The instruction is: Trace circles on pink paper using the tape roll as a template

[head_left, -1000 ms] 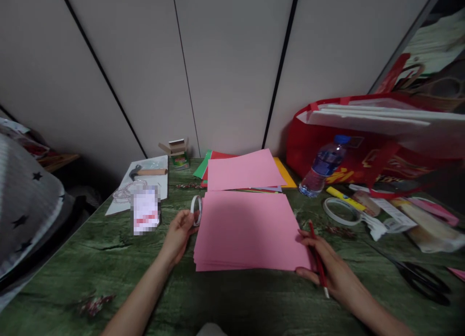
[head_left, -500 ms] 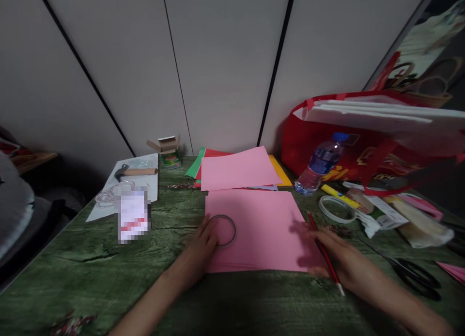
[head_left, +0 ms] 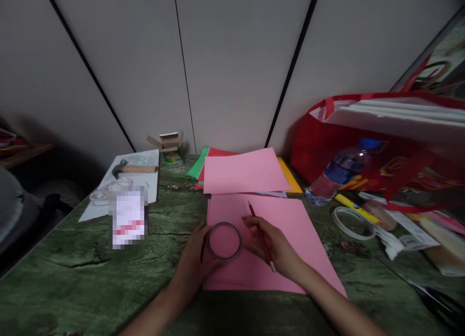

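A grey ring (head_left: 240, 239) rests on the left part of a pink paper sheet (head_left: 290, 239). My left hand (head_left: 194, 256) curves round the ring's left side, its thumb along the near rim and its fingers at the far left. In my right hand (head_left: 276, 244) is a red pencil (head_left: 267, 250), held slanting with the dark tip pointing up and away and the pale end toward me. That hand hovers over the middle of the sheet, just right of the ring. Whether the pencil touches the paper I cannot tell.
Coloured papers (head_left: 247, 174) lie behind the sheet. Leftward are a hammer (head_left: 138, 169), a blurred-out phone-like item (head_left: 128, 217) and a small opened box (head_left: 172, 154). Rightward are a water bottle (head_left: 337, 174), a tape roll (head_left: 337, 227), scissors (head_left: 432, 297) and a red bag (head_left: 312, 137).
My right hand has moved left with the pencil, from the sheet's right edge to beside the ring. My left hand has opened out round the ring's left side. The view has shifted somewhat.
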Demonstrator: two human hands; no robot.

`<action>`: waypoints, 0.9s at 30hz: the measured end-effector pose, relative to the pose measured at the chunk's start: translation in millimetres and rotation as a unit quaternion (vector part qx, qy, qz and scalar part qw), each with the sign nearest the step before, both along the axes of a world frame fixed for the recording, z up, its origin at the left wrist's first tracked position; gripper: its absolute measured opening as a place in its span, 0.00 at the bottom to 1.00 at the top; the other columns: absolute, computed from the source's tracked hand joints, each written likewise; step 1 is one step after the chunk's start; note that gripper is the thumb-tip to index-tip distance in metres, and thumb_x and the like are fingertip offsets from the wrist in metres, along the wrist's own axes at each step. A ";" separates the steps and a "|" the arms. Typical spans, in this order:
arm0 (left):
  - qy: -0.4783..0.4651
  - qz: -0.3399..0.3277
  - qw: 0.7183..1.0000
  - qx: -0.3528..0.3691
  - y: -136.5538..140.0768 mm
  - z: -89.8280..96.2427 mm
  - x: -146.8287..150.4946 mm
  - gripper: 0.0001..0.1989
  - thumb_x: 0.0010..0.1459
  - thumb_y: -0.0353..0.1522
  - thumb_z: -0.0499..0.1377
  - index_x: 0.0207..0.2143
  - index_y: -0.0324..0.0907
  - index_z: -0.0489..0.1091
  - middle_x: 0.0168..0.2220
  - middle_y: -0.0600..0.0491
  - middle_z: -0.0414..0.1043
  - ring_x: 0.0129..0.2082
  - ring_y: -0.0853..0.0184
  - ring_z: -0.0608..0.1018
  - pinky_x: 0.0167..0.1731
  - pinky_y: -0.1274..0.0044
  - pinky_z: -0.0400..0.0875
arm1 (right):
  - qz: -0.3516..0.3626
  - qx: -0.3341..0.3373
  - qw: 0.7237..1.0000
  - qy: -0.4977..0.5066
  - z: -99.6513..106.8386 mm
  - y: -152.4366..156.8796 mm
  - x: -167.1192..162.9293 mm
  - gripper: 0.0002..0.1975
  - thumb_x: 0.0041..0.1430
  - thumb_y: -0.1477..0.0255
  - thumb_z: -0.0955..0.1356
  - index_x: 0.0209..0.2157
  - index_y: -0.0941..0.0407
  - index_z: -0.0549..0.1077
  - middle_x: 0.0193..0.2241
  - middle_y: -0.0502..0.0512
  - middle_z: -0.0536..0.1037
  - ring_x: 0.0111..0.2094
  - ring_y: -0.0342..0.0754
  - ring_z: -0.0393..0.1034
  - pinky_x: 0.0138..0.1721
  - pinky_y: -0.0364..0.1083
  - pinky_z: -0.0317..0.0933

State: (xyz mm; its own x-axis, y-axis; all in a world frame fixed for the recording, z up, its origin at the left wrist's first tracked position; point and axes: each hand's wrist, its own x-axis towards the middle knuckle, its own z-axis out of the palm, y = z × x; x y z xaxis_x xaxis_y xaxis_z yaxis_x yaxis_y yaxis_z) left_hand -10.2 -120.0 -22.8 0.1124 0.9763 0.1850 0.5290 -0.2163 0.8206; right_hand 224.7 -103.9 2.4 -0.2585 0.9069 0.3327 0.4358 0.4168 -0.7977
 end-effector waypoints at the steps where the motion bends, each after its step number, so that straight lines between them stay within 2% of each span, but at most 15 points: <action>1: -0.011 0.000 1.000 -0.005 -1.0 1.2 0.8 0.33 0.39 0.34 0.70 0.50 0.47 0.67 0.55 0.45 0.67 0.57 0.50 0.67 0.56 0.56 0.60 | -0.003 0.016 1.000 -0.015 -6.2 0.6 0.4 0.18 0.55 0.65 0.69 0.47 0.48 0.68 0.47 0.57 0.75 0.46 0.56 0.72 0.45 0.54 0.67; 3: -0.031 0.006 0.999 -0.018 -3.6 3.8 2.3 0.34 0.37 0.34 0.70 0.50 0.48 0.67 0.54 0.46 0.68 0.56 0.49 0.68 0.56 0.56 0.60 | -0.046 0.064 0.995 -0.062 -12.2 2.2 10.5 0.15 0.56 0.65 0.68 0.46 0.46 0.68 0.47 0.56 0.75 0.49 0.57 0.70 0.49 0.57 0.65; 5: -0.052 0.021 0.998 -0.039 -6.3 5.9 3.5 0.35 0.36 0.34 0.71 0.50 0.48 0.67 0.53 0.46 0.69 0.54 0.49 0.70 0.55 0.56 0.62 | -0.147 0.114 0.973 -0.134 -12.8 5.3 31.8 0.11 0.59 0.65 0.65 0.43 0.49 0.69 0.45 0.59 0.75 0.48 0.60 0.69 0.48 0.61 0.62; 6: -0.064 0.028 0.996 -0.050 -7.5 6.5 3.8 0.36 0.36 0.35 0.71 0.51 0.48 0.67 0.52 0.45 0.69 0.53 0.49 0.70 0.54 0.56 0.62 | -0.198 0.118 0.956 -0.181 -12.7 7.0 44.6 0.13 0.59 0.63 0.64 0.44 0.52 0.69 0.45 0.63 0.75 0.48 0.63 0.68 0.47 0.63 0.62; 8: -0.091 0.044 0.993 -0.066 -9.6 6.6 4.1 0.36 0.37 0.36 0.71 0.52 0.47 0.66 0.51 0.45 0.70 0.51 0.49 0.72 0.52 0.56 0.64 | -0.324 0.098 0.900 -0.274 -14.1 9.7 68.6 0.18 0.60 0.59 0.62 0.44 0.58 0.69 0.41 0.70 0.74 0.44 0.68 0.69 0.41 0.66 0.63; 10: -0.112 0.056 0.989 -0.073 -11.1 5.7 4.0 0.35 0.38 0.36 0.70 0.51 0.47 0.66 0.49 0.45 0.71 0.50 0.50 0.73 0.51 0.57 0.66 | -0.373 0.064 0.867 -0.325 -18.7 10.5 83.7 0.19 0.61 0.58 0.60 0.44 0.59 0.68 0.36 0.70 0.74 0.39 0.68 0.71 0.35 0.63 0.64; 11: -0.116 0.060 0.989 -0.072 -11.7 5.1 3.9 0.35 0.38 0.36 0.70 0.51 0.47 0.66 0.48 0.45 0.72 0.49 0.50 0.73 0.50 0.57 0.66 | -0.378 0.053 0.863 -0.332 -21.8 10.3 86.8 0.19 0.61 0.59 0.60 0.44 0.59 0.67 0.35 0.69 0.74 0.37 0.66 0.71 0.33 0.61 0.64; 13: -0.105 0.068 0.990 -0.066 -12.8 4.2 3.6 0.34 0.37 0.35 0.70 0.50 0.47 0.67 0.47 0.45 0.72 0.47 0.50 0.74 0.49 0.57 0.67 | -0.363 0.048 0.873 -0.322 -28.3 9.9 86.1 0.16 0.62 0.60 0.60 0.44 0.57 0.66 0.36 0.68 0.75 0.37 0.65 0.72 0.34 0.60 0.65; 16: -0.077 0.066 0.994 -0.050 -14.3 4.7 3.2 0.35 0.37 0.34 0.71 0.50 0.48 0.66 0.46 0.47 0.72 0.45 0.52 0.75 0.46 0.58 0.69 | -0.336 0.051 0.894 -0.292 -35.6 11.6 79.9 0.15 0.61 0.62 0.61 0.44 0.57 0.66 0.41 0.69 0.75 0.43 0.65 0.71 0.39 0.61 0.64; 21: -0.049 0.039 0.997 -0.039 -16.0 7.9 2.7 0.36 0.38 0.33 0.71 0.52 0.48 0.64 0.47 0.48 0.70 0.43 0.55 0.75 0.43 0.62 0.72 | -0.292 0.031 0.927 -0.235 -38.8 16.8 85.1 0.15 0.61 0.63 0.61 0.45 0.59 0.65 0.45 0.69 0.74 0.49 0.64 0.68 0.46 0.61 0.63; 24: -0.034 0.025 0.999 -0.029 -16.2 9.0 3.0 0.37 0.38 0.34 0.71 0.52 0.48 0.63 0.48 0.47 0.70 0.44 0.54 0.75 0.42 0.63 0.72 | -0.303 0.039 0.925 -0.225 -26.2 16.7 87.3 0.15 0.63 0.65 0.58 0.45 0.59 0.67 0.46 0.69 0.74 0.49 0.64 0.68 0.47 0.63 0.61; 27: -0.006 0.017 1.000 -0.014 -15.6 8.0 3.5 0.36 0.37 0.35 0.71 0.51 0.48 0.65 0.48 0.47 0.69 0.46 0.52 0.73 0.43 0.62 0.72 | -0.315 0.095 0.932 -0.152 -0.1 16.6 73.2 0.16 0.64 0.65 0.58 0.46 0.58 0.68 0.48 0.66 0.74 0.51 0.62 0.67 0.50 0.64 0.58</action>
